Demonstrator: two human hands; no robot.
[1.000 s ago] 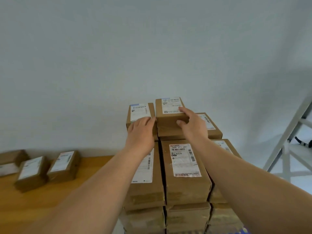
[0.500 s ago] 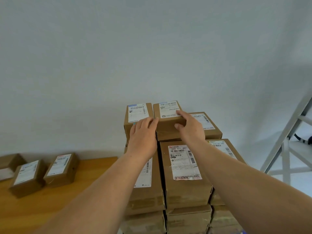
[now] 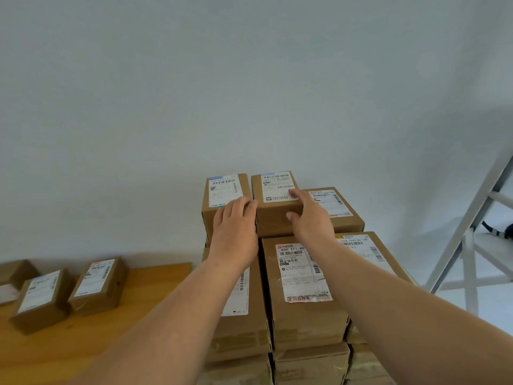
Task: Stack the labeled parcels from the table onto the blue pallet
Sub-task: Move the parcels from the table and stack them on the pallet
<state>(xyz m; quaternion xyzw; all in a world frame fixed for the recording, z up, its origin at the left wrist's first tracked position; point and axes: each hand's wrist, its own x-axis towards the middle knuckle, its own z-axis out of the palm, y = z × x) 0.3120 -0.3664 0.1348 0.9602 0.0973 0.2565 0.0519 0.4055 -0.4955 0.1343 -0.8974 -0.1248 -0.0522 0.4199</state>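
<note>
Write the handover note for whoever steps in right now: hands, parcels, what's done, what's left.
Right hand: grip on the top middle parcel, fingers over its label, thumb on its front face.
Left hand: fingers fairly straight against that parcel's left side, in front of the top left parcel.
Done: the stack stands several layers high; the middle parcel sits on top of it, not yet released.
Left: let go, then bring over the parcels on the wooden table, at least two labeled ones.
The pallet itself is out of view.
</note>
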